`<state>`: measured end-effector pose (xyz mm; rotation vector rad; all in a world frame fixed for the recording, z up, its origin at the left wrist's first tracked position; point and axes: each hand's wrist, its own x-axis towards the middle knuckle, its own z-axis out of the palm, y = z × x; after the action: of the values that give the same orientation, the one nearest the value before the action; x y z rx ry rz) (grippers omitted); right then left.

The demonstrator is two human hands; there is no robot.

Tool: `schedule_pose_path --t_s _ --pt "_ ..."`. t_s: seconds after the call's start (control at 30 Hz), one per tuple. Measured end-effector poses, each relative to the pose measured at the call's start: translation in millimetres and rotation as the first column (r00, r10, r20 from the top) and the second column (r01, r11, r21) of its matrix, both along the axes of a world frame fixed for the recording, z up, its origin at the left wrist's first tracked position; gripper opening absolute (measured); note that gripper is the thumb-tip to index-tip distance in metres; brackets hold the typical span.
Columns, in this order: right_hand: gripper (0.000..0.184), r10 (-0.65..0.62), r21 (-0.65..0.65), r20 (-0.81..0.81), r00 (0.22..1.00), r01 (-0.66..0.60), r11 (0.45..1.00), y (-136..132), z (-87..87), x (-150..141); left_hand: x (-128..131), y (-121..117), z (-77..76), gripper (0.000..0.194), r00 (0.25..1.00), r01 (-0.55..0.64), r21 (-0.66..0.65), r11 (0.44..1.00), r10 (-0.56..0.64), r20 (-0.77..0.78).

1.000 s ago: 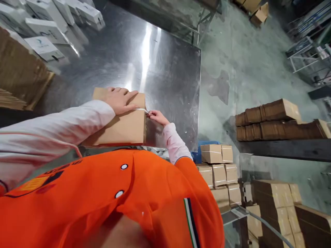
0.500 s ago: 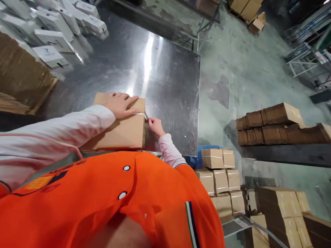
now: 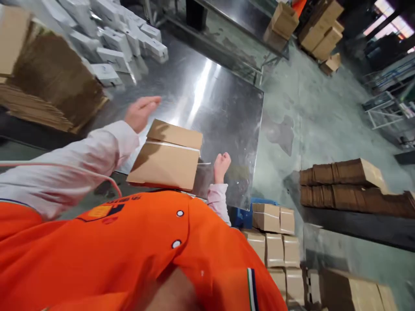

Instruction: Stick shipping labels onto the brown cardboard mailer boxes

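A brown cardboard box lies on the metal table close to my body, with a white strap running across its top. A loose strap end sticks out from the box's right side. My left hand is lifted above the table beyond the box's left far corner, fingers stretched out and holding nothing. To the right of the box, my right hand has its fingers curled closed. A small gap shows between it and the strap end, and I see nothing in it.
The shiny metal table carries several white boxes at its far left. Stacked flat cardboard stands at left. Strapped brown boxes are piled to the right below the table; more cardboard lies on a rack farther right.
My left hand has lifted off the box and moved away from it. The right hand has drawn away to the right from the strap at the box's edge. The view has shifted.
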<state>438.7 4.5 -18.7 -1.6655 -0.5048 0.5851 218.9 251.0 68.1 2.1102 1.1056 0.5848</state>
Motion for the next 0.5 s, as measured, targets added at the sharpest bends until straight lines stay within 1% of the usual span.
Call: schedule_pose_path --t_s 0.03,0.07,0.1,0.13,0.17,0.2,0.23,0.27,0.3,0.33,0.37,0.43,0.47,0.5 --pt "0.018 -0.015 0.035 0.075 0.997 0.012 0.999 -2.4 15.8 -2.4 -18.0 5.3 0.7 0.068 0.993 -0.118 -0.063 0.991 0.119 0.004" --pt "0.021 0.005 0.076 0.162 0.987 -0.018 0.997 -1.9 31.3 -8.2 -35.9 6.5 -1.2 0.066 0.98 -0.197 -0.127 0.972 0.195 -0.022" --pt "0.023 0.08 0.114 0.256 0.963 -0.113 0.987 1.7 45.3 -17.1 -52.0 2.8 -6.1 0.064 0.974 -0.227 -0.193 0.955 0.221 -0.053" --pt "0.026 0.209 0.131 0.352 0.912 -0.27 0.954 8.1 56.9 -28.7 -65.1 -5.7 -13.5 0.062 0.976 -0.219 -0.257 0.941 0.208 -0.071" --pt "0.028 0.369 0.112 0.434 0.822 -0.455 0.883 16.7 65.2 -42.0 -74.2 -18.4 -22.8 0.06 0.982 -0.19 -0.319 0.928 0.181 -0.059" --pt "0.031 0.526 0.055 0.485 0.698 -0.625 0.779 26.1 69.7 -56.1 -78.8 -34.1 -32.9 0.059 0.987 -0.157 -0.386 0.909 0.16 -0.024" --pt "0.034 0.65 -0.024 0.508 0.565 -0.745 0.666 35.1 70.4 -69.8 -79.2 -51.2 -42.8 0.059 0.986 -0.146 -0.44 0.886 0.169 0.014" --pt "0.038 0.731 -0.111 0.512 0.451 -0.809 0.577 42.6 67.9 -82.0 -76.0 -68.0 -51.7 0.06 0.98 -0.147 -0.483 0.863 0.192 0.044" --pt "0.042 0.78 -0.198 0.506 0.369 -0.831 0.521 47.8 63.0 -91.8 -70.7 -82.8 -58.9 0.059 0.97 -0.166 -0.506 0.847 0.232 0.071" --pt "0.045 0.806 -0.275 0.501 0.316 -0.824 0.495 50.6 56.9 -98.7 -64.8 -94.4 -64.0 0.055 0.953 -0.197 -0.521 0.83 0.287 0.096" --pt "0.046 0.816 -0.341 0.504 0.284 -0.802 0.49 51.7 50.7 -102.6 -60.1 -102.2 -67.1 0.049 0.93 -0.236 -0.536 0.81 0.349 0.118" --pt "0.05 0.809 -0.445 0.54 0.234 -0.736 0.51 51.8 41.3 -103.0 -60.9 -106.9 -68.1 0.038 0.854 -0.336 -0.555 0.761 0.495 0.161" --pt "0.052 0.805 -0.498 0.56 0.195 -0.698 0.515 51.9 38.7 -101.2 -68.7 -105.3 -66.4 0.036 0.799 -0.394 -0.563 0.726 0.573 0.18" --pt "0.054 0.804 -0.556 0.577 0.145 -0.651 0.516 52.2 37.6 -99.2 -82.5 -102.6 -63.5 0.039 0.726 -0.463 -0.565 0.683 0.658 0.199"
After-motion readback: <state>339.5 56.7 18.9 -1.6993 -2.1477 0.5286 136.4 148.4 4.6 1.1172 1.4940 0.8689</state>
